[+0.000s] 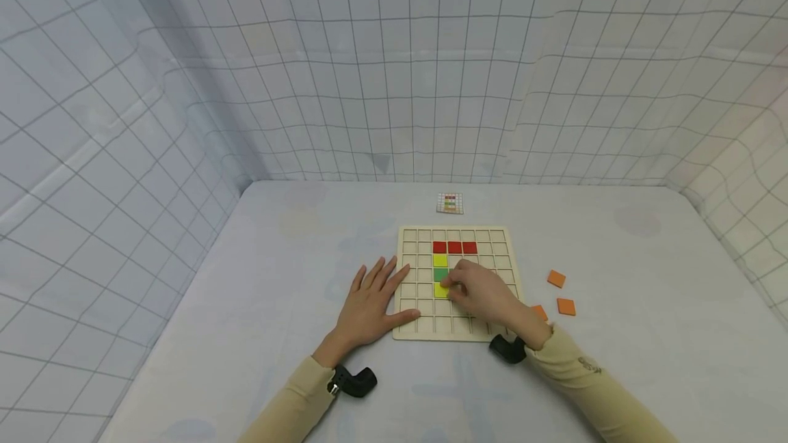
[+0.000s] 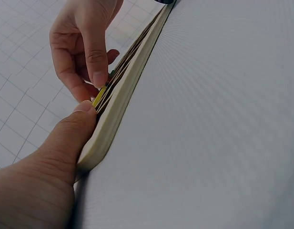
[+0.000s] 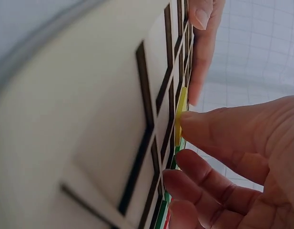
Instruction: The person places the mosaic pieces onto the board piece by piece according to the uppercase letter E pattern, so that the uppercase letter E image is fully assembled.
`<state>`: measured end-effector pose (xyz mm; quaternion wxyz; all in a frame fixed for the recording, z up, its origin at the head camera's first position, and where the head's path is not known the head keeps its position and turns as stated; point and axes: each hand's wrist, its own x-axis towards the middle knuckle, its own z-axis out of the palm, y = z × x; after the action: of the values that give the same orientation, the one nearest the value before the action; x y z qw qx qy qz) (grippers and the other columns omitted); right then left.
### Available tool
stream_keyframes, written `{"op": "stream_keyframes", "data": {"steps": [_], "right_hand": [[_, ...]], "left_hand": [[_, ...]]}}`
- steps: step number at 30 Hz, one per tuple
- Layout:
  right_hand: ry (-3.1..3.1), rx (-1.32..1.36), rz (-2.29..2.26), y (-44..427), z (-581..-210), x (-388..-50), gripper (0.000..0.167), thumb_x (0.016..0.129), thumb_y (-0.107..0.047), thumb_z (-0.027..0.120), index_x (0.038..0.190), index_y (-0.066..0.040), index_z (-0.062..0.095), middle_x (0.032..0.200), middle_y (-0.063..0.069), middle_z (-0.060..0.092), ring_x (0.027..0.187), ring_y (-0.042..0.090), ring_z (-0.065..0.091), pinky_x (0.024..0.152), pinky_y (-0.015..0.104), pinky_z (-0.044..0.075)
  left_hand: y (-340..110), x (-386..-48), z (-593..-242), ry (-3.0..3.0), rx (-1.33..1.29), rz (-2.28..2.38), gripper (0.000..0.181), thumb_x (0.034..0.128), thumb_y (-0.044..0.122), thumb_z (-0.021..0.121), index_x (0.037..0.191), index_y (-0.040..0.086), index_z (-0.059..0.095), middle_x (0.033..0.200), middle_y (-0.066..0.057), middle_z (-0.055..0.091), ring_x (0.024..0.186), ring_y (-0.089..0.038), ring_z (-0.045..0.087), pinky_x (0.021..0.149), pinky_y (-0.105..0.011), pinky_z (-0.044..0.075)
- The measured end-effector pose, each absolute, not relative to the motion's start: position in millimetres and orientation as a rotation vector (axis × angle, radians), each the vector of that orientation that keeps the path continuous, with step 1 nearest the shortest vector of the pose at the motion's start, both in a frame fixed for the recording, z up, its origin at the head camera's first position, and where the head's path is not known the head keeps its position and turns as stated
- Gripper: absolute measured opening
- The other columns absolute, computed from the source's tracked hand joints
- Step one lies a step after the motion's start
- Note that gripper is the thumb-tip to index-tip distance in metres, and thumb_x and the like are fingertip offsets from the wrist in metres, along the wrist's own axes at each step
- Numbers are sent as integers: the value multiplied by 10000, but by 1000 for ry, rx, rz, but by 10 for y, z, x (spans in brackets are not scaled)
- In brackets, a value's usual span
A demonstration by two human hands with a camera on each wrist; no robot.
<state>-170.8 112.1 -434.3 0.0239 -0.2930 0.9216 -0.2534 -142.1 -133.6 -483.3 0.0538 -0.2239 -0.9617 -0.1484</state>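
Observation:
A pale square grid board (image 1: pixel 431 329) lies on the table. My right hand (image 1: pixel 485 289) is over its middle, thumb and fingertips pinching a yellow tile (image 1: pixel 440 290) at a cell in the third column; the thumb presses on this tile (image 3: pixel 181 114) in the right wrist view. Above it in the same column are a green tile (image 1: pixel 440 275) and another yellow tile (image 1: pixel 440 260). Three red tiles (image 1: pixel 454 247) form a row farther up. Cells under my right hand are partly hidden. With fingers spread, my left hand (image 1: pixel 367 306) rests against the board's left side, its thumb on the edge.
Right of the board lie orange tiles, one (image 1: pixel 557 279) farther back, one (image 1: pixel 566 306) nearer, and one (image 1: pixel 539 313) partly behind my right wrist. A small card (image 1: pixel 450 203) with a coloured grid pattern lies beyond the board. Grid-patterned curtains (image 1: pixel 406 87) surround the table.

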Motion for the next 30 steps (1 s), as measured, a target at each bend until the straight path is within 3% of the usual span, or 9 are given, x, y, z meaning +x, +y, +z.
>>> {"op": "stream_keyframes", "data": {"steps": [11,19,27,30], "right_hand": [[2842,-958,-746,1154,-4358,-1668,188,831,-108,712,1016,-86,737,807,-87,519,636,76,421,542,217,394],[2729,-1033,-774,1257,-4330,-1612,322,857,-141,717,1154,-25,677,933,-35,555,790,111,455,665,264,432],[2622,-1133,-872,1429,-4359,-1580,266,898,-148,672,1156,-79,678,1057,-47,567,974,108,508,828,306,465],[2621,-1135,-906,1483,-4360,-1567,250,901,-148,670,1144,-92,684,1069,-50,581,954,109,526,808,300,476]], "left_hand": [[-1328,-1417,-4817,-2929,-677,-453,839,856,688,481,1520,224,259,1555,-59,205,1426,-254,110,1122,-486,40],[-1325,-1419,-4813,-2929,-670,-449,847,851,696,478,1519,219,265,1554,-60,210,1426,-252,114,1121,-488,45],[-1335,-1417,-4810,-2930,-677,-438,845,855,691,477,1519,216,261,1554,-60,205,1425,-254,118,1122,-488,52],[-1337,-1417,-4809,-2926,-680,-445,843,855,686,483,1519,213,263,1553,-63,207,1424,-258,122,1122,-490,54]]}}
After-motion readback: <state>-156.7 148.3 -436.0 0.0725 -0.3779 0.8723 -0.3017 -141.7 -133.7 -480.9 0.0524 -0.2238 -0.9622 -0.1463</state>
